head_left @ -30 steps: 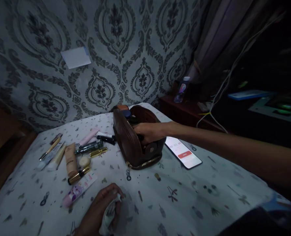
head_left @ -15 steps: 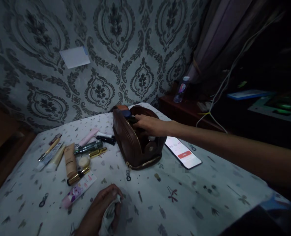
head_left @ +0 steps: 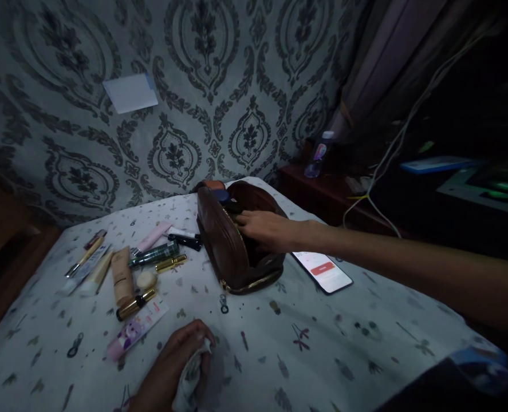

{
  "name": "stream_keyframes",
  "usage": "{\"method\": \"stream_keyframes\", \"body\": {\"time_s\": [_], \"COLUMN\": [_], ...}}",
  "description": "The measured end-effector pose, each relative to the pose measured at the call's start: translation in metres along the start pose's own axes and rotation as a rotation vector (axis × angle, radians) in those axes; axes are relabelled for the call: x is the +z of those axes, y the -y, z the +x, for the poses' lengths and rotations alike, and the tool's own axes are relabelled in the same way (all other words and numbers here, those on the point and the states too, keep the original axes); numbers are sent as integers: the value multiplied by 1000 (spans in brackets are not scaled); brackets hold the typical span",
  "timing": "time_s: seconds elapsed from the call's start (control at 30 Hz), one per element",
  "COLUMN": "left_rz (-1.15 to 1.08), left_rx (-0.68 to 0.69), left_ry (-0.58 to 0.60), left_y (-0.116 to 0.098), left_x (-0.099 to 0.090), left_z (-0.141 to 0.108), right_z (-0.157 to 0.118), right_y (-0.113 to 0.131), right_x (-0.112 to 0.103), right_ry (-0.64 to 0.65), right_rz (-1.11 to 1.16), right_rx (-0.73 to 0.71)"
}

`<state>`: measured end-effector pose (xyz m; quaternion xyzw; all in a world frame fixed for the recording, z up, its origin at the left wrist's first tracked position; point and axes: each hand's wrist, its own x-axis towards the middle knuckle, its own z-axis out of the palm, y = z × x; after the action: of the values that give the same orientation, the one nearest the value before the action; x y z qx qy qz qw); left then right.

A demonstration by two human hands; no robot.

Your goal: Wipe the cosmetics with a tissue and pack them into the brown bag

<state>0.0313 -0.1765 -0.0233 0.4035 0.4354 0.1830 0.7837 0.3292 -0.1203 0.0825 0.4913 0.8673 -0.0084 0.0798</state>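
Note:
My right hand reaches into the open top of a brown zippered toiletry bag. Its fingertips are sunk inside, so their grip is hidden. A dark blue item pokes out at the bag's far end. Low in the view, my left hand rests on the bed, curled around a crumpled white cloth. Left of the bag lie a green tube, a gold tube, a small round cream jar, a beige tube and a pink and purple tube.
A lit phone lies beside the bag, under my right forearm. Beyond it, a bottle stands on a dark red surface with white cables nearby. The patterned wall borders the bed sheet.
My right hand has shifted slightly toward me and lower in the bag, and the forearm now covers more of the phone. My left hand stays put with the cloth.

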Motion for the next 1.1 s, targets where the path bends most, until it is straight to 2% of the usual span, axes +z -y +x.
{"method": "stream_keyframes", "body": {"time_s": [0.1, 0.23, 0.5, 0.63, 0.73, 0.83, 0.93, 1.03, 1.1], "left_rz": [0, 0, -8, -12, -10, -25, -21, -15, -28], "left_rx": [-34, -30, -18, -27, -51, -43, 4, 14, 11], "left_ry": [6, 0, 8, 9, -7, -14, 11, 14, 4], "left_y": [-3, -4, 4, 0, -4, -5, -4, -4, -5], "left_x": [4, 4, -2, 1, 4, 5, 3, 1, 1], "left_z": [-6, -7, 5, 3, -5, -10, -9, -6, -5], "right_z": [-2, -4, -10, -16, -26, -39, -47, -46, -41], "right_y": [2, 5, 6, 4, 2, 13, 40, 64, 67], "right_x": [1, -1, -10, -22, -31, -31, -19, -4, 1], "right_ry": [-10, 10, 27, 4, -120, -426, -727, -766, -747], "right_rz": [-146, -201, -184, -101, 5, 105, 153, 83, 18], "right_rx": [60, 51, 68, 74, 123, 191, 126, -33, -42]}}
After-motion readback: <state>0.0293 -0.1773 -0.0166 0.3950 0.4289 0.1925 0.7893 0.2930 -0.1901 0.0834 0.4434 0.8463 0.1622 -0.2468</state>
